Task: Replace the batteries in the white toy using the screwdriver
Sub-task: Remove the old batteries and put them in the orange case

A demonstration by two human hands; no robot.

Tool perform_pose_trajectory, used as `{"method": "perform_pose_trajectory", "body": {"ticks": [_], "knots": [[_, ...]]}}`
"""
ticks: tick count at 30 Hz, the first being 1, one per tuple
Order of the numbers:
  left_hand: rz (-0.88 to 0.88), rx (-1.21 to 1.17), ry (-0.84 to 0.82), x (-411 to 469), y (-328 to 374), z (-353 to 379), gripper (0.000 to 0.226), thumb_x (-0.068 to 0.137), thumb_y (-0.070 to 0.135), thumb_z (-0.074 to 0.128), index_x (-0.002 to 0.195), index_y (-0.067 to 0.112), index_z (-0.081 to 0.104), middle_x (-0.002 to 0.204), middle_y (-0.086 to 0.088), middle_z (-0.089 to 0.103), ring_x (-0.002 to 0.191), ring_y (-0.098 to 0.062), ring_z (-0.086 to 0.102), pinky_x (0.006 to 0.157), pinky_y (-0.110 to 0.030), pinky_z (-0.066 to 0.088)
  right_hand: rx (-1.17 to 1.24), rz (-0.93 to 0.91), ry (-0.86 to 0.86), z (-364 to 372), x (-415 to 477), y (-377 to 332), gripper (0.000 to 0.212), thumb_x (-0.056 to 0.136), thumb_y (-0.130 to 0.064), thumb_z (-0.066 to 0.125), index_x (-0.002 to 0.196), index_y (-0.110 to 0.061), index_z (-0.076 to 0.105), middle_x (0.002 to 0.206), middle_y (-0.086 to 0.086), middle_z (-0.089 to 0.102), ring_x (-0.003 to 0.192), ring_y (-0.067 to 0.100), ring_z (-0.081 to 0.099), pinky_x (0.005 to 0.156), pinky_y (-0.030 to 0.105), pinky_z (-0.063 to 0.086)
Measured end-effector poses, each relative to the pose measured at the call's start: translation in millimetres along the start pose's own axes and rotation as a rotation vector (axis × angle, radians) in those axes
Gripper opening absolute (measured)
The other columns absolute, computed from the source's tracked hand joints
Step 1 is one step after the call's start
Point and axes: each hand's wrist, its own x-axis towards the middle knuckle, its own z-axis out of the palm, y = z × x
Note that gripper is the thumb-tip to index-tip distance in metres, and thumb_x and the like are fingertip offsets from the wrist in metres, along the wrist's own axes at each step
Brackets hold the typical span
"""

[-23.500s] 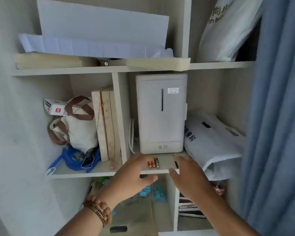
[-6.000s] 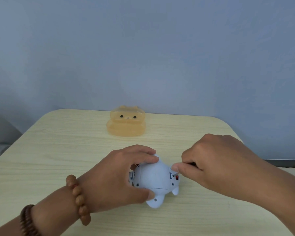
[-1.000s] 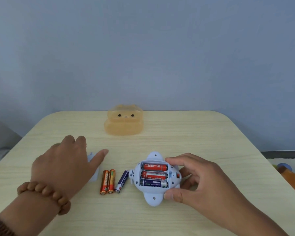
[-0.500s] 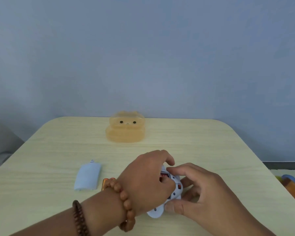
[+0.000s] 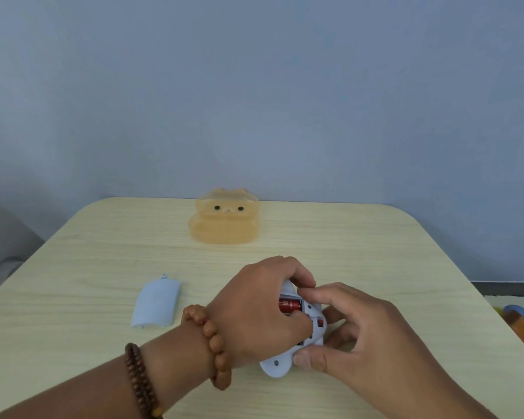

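Head camera looks down at a pale wood worktop (image 5: 375, 252). Near the middle sits the white toy (image 5: 285, 362), belly up, with a red battery (image 5: 289, 305) showing inside it. Left hand (image 5: 263, 313) lies over the toy, fingers curled down onto the battery. Right hand (image 5: 360, 334) is closed on the toy's right side. White battery cover (image 5: 156, 303) lies to the left, apart. Orange bear-face box (image 5: 224, 217) stands at the far side
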Motion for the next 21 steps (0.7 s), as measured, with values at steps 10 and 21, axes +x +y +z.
{"method": "perform_pose_trajectory", "body": {"ticks": [10,21], "knots": [[-0.027,-0.034,0.058,4.1,0.5,3.8,0.022,0.076,0.017,0.065,0.094,0.031,0.065,0.083,0.010,0.069,0.073,-0.005,0.065,0.059,-0.018,0.053,0.012,-0.004,0.006,0.3,-1.5,-3.5,0.057,0.065,-0.024,0.094,0.109,-0.050,0.068,0.106,-0.023,0.067,0.071,0.003,0.071,0.065,0.011,0.052],[-0.087,-0.121,0.148,3.0,3.8,10.9,0.024,0.074,0.020,0.065,0.088,0.030,0.049,0.081,0.011,0.069,0.062,-0.005,0.060,0.055,-0.023,0.048,0.001,-0.022,0.005,0.9,0.8,-0.2,0.053,0.066,-0.022,0.093,0.108,-0.045,0.071,0.106,-0.015,0.072,0.082,0.009,0.074,0.075,0.025,0.060]]}}
